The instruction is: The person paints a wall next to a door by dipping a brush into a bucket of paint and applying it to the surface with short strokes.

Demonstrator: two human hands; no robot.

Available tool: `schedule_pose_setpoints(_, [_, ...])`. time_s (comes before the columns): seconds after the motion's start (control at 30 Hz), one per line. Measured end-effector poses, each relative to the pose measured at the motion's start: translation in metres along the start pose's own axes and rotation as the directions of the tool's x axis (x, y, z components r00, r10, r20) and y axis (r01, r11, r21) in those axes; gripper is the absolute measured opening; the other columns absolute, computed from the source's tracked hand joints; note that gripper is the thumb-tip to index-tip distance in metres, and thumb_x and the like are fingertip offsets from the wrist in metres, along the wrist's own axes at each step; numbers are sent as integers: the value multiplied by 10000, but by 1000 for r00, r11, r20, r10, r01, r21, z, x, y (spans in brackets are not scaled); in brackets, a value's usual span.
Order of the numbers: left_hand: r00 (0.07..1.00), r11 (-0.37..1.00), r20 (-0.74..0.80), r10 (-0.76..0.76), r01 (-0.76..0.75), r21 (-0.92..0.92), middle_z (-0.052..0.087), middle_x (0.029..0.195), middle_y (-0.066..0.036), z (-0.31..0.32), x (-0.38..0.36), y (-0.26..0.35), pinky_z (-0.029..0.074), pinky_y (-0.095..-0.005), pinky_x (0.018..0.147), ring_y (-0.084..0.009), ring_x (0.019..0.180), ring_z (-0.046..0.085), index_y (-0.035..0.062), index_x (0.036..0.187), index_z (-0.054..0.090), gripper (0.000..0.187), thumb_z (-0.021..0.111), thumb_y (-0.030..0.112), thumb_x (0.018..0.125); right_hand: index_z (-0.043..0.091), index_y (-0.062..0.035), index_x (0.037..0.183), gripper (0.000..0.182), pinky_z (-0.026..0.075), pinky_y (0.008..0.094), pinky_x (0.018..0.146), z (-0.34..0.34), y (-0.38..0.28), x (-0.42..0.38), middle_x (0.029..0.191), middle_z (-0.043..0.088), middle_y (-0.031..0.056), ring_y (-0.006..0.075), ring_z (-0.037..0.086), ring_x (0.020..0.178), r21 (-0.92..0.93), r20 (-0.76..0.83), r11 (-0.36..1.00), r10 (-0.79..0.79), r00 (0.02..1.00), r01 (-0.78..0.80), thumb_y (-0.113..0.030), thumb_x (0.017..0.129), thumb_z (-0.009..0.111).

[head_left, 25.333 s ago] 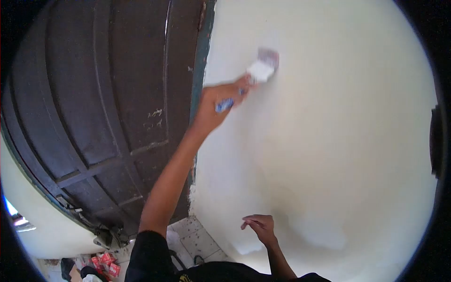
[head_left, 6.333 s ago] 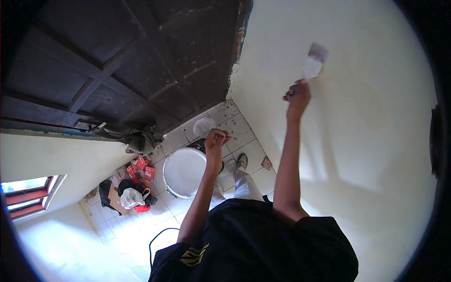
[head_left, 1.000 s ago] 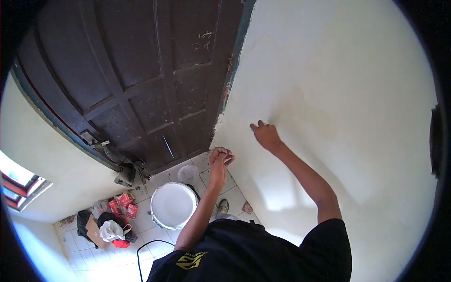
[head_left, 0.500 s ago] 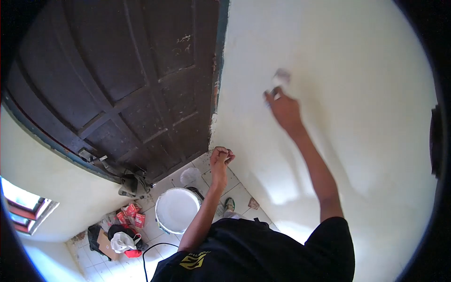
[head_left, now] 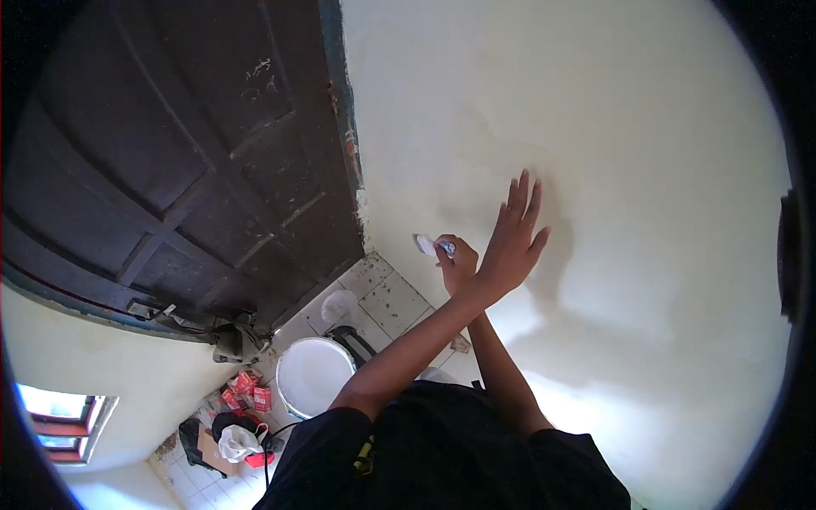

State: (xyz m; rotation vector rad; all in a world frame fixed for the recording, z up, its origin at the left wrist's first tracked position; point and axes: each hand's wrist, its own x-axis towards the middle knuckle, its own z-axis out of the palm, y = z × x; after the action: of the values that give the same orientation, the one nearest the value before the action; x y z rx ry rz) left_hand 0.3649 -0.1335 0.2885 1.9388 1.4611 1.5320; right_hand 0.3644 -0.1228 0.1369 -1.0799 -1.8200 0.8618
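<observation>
My right hand [head_left: 460, 267] is closed around the handle of a small paintbrush [head_left: 426, 246], its whitish head pointing left toward the door frame. My left hand [head_left: 513, 245] is open beside the cream wall [head_left: 646, 246], fingers stretched up and slightly spread, with a shadow on the wall next to it. The left forearm crosses over the right wrist, hiding part of it. Below and to the left, a large round bucket [head_left: 316, 374] with a white top surface stands on the floor.
A dark brown panelled door [head_left: 195, 161] fills the upper left, its frame [head_left: 348, 127] chipped along the wall. On the tiled floor [head_left: 393, 304] are a clear plastic piece [head_left: 338, 306], red packets [head_left: 246, 389] and a white bag [head_left: 239, 444]. A black cable runs near the bucket.
My right hand has come down and left from high on the wall with the paintbrush. My left hand has moved up and right across the right arm, its fingers now extended. The view has shifted.
</observation>
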Motion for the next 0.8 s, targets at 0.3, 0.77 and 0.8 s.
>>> schedule_pose_setpoints(0.3, [994, 968, 103, 29, -54, 245, 66, 1597, -202, 32, 7, -20, 174, -564, 1162, -375, 1471, 122, -37, 1509, 131, 691, 486, 192, 961, 648, -51, 980, 139, 497, 350, 753, -24, 42, -7, 922, 674, 114, 244, 657, 817, -12, 54, 990, 139, 989, -138, -96, 854, 686])
schedule_pose_setpoints(0.77, [994, 967, -47, -102, 110, 230, 52, 1573, -283, 72, 11, -9, 64, -597, 1157, -434, 1467, 56, -95, 1493, 55, 700, 409, 254, 1000, 645, 26, 941, 93, 571, 274, 559, -38, 49, 19, 877, 662, 123, 178, 663, 688, 50, 146, 991, -131, 981, 124, 28, 848, 651])
schedule_pose_setpoints(0.8, [992, 962, -47, -120, 128, 239, 50, 1571, -291, 73, 11, -7, 56, -597, 1157, -433, 1468, 52, -100, 1492, 53, 702, 407, 254, 1000, 644, 26, 939, 96, 567, 274, 563, -38, 49, 21, 871, 664, 122, 177, 663, 687, 49, 123, 987, -159, 980, 154, 30, 844, 652])
